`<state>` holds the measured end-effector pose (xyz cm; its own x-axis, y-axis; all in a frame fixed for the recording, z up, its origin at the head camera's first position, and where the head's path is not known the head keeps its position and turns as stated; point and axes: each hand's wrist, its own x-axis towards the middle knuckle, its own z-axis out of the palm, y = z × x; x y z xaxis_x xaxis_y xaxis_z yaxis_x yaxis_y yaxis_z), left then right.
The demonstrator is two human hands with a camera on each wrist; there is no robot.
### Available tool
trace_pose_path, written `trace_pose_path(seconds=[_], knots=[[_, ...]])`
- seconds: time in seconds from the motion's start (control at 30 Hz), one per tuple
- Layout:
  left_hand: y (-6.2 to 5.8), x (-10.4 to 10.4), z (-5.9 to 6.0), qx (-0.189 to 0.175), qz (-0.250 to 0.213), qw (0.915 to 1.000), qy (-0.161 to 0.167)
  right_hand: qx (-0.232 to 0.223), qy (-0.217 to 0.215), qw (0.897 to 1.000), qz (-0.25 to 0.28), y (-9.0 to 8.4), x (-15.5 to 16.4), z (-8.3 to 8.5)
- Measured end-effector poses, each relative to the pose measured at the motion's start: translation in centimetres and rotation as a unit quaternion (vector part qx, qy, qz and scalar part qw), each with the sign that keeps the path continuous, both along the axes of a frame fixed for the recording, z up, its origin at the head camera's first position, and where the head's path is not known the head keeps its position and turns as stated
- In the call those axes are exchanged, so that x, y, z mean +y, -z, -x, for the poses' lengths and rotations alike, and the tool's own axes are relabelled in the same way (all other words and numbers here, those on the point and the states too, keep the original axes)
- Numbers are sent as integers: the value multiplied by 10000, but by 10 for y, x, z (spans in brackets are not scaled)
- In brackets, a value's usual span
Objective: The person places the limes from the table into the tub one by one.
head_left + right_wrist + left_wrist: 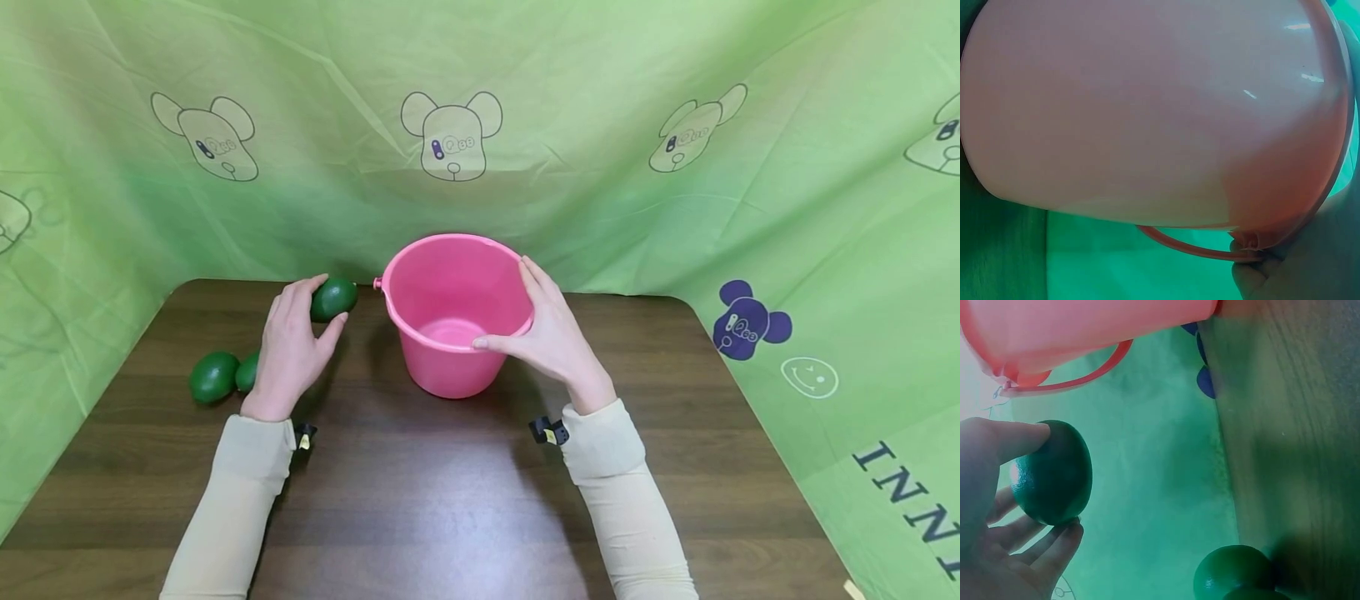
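My left hand [291,342] pinches a glossy dark green oval fruit [333,300] between thumb and fingers, raised above the table to the left of the pink bucket. In the left wrist view the same fruit [1057,475] sits at the fingertips, apart from the bucket. The pink bucket [452,371] stands upright, with only its bare inside showing in the head view. At its right side my right hand [555,333] grips the rim, thumb along the front edge. Two more green fruits [213,377] lie on the table by the left wrist, one partly hidden behind the hand.
The brown wooden table [420,500] meets a green printed curtain [570,208] at its back and sides. The bucket's pink handle [1191,249] hangs on its far side. A small light-coloured object [853,590] shows at the table's right front edge.
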<state>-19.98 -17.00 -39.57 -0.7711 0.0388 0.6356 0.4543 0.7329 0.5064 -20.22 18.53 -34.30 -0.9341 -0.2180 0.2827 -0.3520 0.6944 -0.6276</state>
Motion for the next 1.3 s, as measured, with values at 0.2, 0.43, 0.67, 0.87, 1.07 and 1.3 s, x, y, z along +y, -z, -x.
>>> trace_pose_path(seconds=[0.2, 0.43, 0.67, 0.87, 1.07, 1.3], knots=[[-4, 1, 0, 106, 19, 9999, 5, -52, 19, 10000, 11, -1, 0, 0], [-9, 2, -1, 134, 53, 9999, 20, -114, 53, 9999, 80, 0, 0, -1], [-13, 3, -3, 269, 105, 9996, 44, -132, 68, 9999, 85, 1, 0, -1], [-18, 5, -5, 426, 78, 9990, 78, -175, 77, 9998, 82, 1, 0, -1], [-22, 6, -5, 649, 88, 9977, 142, -182, 65, 9997, 119, 1, -1, -1], [-27, 8, -6, 767, 117, 9967, 227, -158, 55, 9998, 138, 0, -1, 0]])
